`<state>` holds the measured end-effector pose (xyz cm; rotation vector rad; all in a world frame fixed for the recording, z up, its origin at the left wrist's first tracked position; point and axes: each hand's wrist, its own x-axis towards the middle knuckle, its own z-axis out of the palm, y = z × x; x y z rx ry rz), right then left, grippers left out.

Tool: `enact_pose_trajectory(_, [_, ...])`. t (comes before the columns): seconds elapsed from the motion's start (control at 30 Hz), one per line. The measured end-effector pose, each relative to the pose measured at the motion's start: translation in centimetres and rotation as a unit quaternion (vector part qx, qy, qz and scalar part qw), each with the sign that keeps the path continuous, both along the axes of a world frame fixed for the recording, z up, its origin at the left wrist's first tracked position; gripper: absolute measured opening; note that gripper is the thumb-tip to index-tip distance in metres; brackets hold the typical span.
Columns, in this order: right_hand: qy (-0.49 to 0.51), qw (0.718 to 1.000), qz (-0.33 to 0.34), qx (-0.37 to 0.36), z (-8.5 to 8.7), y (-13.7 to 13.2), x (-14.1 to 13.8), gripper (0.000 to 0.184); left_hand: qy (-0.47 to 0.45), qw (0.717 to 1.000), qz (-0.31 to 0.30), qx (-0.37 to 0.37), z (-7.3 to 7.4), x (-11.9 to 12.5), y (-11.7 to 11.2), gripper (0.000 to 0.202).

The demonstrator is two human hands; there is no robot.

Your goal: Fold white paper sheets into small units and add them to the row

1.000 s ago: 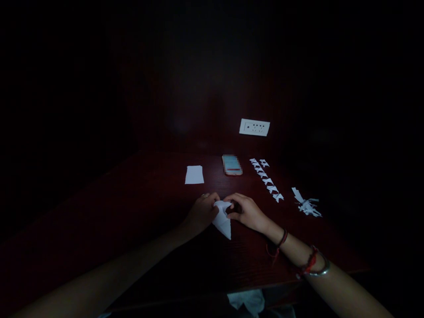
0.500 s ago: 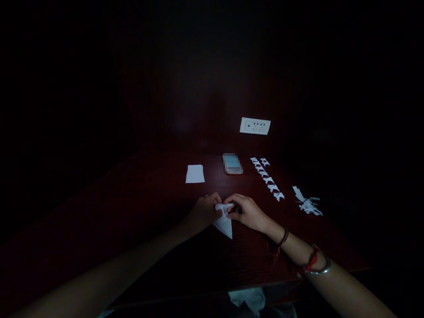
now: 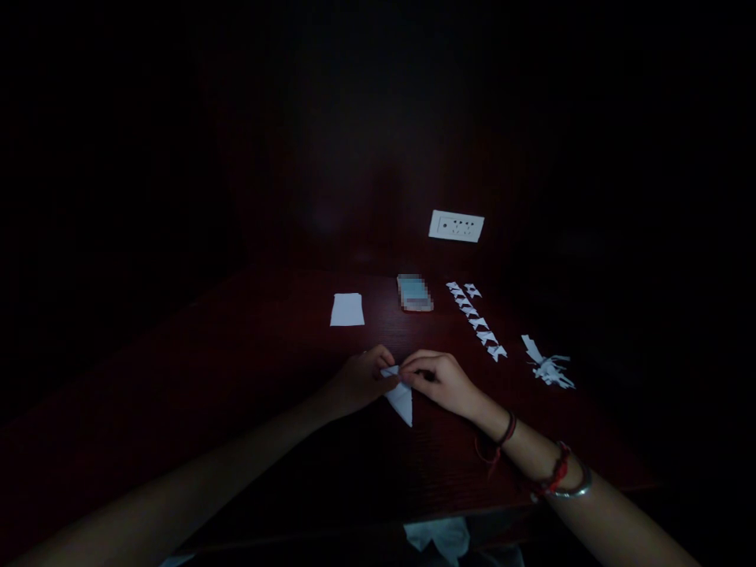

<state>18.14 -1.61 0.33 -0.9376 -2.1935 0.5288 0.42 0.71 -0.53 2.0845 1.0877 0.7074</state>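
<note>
On a dark red wooden table (image 3: 236, 370) lies a white paper folded to a downward point (image 3: 402, 402). My left hand (image 3: 357, 379) pinches its upper left edge with curled fingers. My right hand (image 3: 440, 379), with red threads and a metal bangle on the wrist, presses closed fingers over its top right. The two hands nearly touch above the paper, and its upper part is hidden by them.
A white paper square (image 3: 347, 309) and a phone (image 3: 414, 292) lie further back. A row of several small folded paper shapes (image 3: 476, 319) runs to the right, with paper scraps (image 3: 548, 365) beyond. A wall socket (image 3: 456, 226) is behind. White cloth (image 3: 437, 535) shows below the table edge.
My right hand has slid left and lowered over the top of the folded paper, covering more of it. My left hand has stayed in place.
</note>
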Motion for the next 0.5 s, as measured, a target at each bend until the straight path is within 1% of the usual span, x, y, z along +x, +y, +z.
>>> enact_pose_trajectory(0.13, [0.005,1.0,-0.006,0.012,0.4,-0.2,-0.1,0.017,-0.047,0.999,0.017,-0.006,0.1,0.0,0.1,0.013])
enact_pose_trajectory(0.3, [0.032,0.997,-0.068,0.026,0.4,-0.2,-0.1,0.012,-0.06,0.997,0.025,0.034,0.2,0.1,0.2,0.008])
enact_pose_trajectory(0.4, [0.073,0.993,-0.089,-0.002,0.0,0.1,-0.1,0.011,-0.072,0.995,0.022,0.059,0.3,0.2,0.1,0.009])
enact_pose_trajectory(0.5, [0.118,0.988,-0.093,-0.047,-0.6,0.6,-0.2,0.014,-0.073,0.994,0.014,0.083,0.3,0.1,0.0,0.011])
